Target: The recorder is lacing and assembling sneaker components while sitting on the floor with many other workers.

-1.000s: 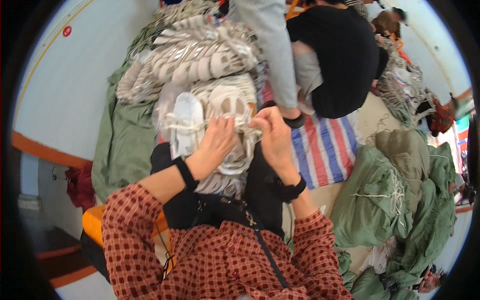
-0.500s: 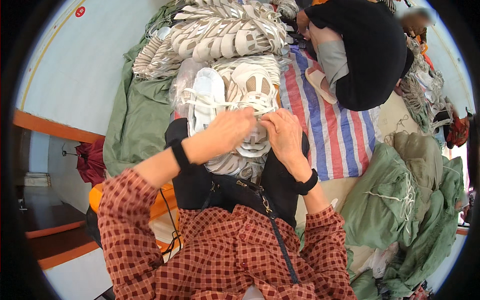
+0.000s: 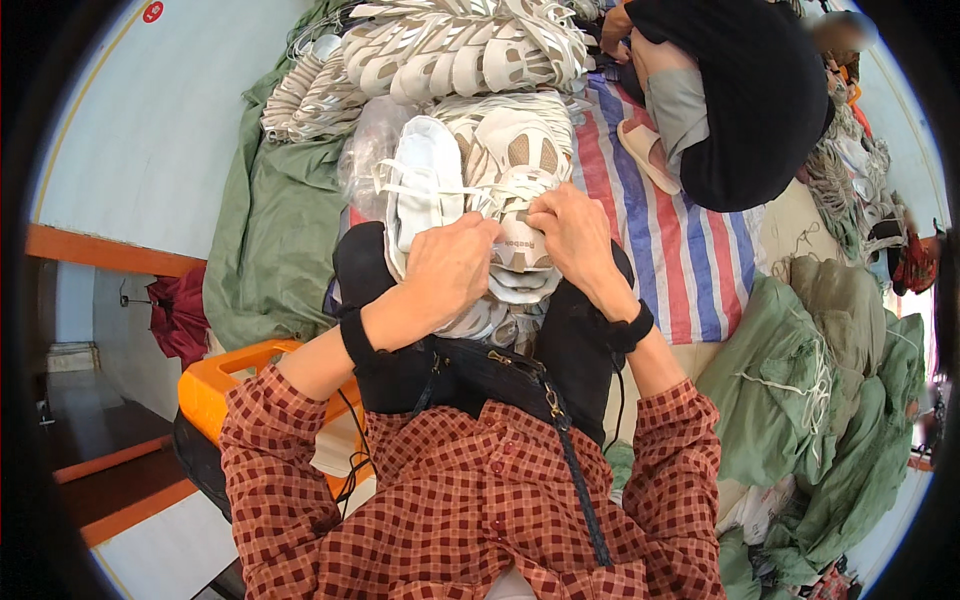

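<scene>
on the rounded beige-and-white mesh shoe (image 3: 527,150) at twelve o'clock, threaded but showing no finished knot, our left hand (image 3: 450,262) apparently pinches the thin white fabric lace (image 3: 522,186), while what our right hand (image 3: 578,232) grasps we cannot tell.

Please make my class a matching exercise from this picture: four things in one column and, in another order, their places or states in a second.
Things
1. Mesh-toed upper
2. Striped sheet
3. Orange frame
4. Green sack

Places or states
A. Has white string on it
B. At the fingertips of the left hand and right hand
C. Beside the left sleeve
D. Under the crouching person's slipper

Pairs: 1-B, 2-D, 3-C, 4-A
</scene>
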`<state>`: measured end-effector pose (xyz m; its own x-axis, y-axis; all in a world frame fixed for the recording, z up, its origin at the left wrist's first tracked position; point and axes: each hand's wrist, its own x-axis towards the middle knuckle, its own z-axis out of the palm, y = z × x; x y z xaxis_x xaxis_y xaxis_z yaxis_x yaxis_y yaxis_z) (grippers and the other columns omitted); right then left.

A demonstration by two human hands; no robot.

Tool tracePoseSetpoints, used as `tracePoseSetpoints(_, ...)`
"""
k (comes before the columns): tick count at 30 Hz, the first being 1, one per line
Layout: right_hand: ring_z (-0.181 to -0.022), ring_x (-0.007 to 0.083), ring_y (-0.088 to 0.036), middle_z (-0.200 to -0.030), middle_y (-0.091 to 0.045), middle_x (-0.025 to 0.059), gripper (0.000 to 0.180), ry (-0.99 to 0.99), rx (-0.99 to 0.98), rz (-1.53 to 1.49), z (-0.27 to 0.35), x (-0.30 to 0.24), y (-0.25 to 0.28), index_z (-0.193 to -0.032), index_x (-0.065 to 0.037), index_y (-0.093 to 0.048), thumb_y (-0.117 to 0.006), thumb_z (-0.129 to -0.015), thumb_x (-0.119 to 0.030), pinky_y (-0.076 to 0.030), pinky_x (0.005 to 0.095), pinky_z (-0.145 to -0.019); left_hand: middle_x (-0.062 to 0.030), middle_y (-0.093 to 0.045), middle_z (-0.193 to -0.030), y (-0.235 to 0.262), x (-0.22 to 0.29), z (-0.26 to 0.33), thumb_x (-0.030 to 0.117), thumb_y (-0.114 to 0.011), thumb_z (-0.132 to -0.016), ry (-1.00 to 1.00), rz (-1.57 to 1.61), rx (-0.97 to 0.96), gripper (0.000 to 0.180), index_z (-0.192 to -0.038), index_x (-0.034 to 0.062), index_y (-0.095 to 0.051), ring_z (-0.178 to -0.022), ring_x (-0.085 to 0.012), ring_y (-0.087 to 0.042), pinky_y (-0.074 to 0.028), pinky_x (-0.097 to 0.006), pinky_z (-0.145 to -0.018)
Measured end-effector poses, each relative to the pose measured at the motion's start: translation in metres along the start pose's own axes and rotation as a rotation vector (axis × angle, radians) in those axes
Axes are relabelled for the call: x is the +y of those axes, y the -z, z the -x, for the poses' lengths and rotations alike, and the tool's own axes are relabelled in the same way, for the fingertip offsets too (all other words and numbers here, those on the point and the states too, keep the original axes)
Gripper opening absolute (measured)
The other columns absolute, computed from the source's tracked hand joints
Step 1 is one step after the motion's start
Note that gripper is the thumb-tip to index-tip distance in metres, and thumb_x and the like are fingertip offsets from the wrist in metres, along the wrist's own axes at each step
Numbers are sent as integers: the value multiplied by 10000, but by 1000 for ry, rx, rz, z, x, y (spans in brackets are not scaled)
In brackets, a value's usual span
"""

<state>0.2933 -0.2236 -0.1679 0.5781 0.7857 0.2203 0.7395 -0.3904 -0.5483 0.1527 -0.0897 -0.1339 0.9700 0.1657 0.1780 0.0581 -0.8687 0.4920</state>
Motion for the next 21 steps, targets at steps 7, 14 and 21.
tracePoseSetpoints(7,-763,280,-566,-774,-585,85,164,243,207,152,10,-5,-2,-905,-54,-589,-644,-751,-35,-420,394,-723,-178,-648,-921,-2,5,-2,40,-612,-767,109,-43,-65,380,-1144,61,-565,-808,-375,-628,-494,-450,-676)
tracePoseSetpoints(14,-800,309,-552,-800,-589,118,182,249,216,158,11,-15,4,-892,-49,-536,-606,-737,17,-412,420,-793,-196,-659,-894,-2,2,-6,25,-581,-753,147,-32,-113,422,-1173,57,-571,-850,-386,-628,-493,-462,-713)
tracePoseSetpoints(21,-820,325,-569,-815,-611,123,151,182,195,-116,7,-5,-4,-927,-40,-595,-617,-777,-40,-401,412,-853,-217,-658,-859,1,2,-12,15,-575,-750,184,-3,-171,403,-1151,50,-592,-834,-393,-633,-492,-465,-720)
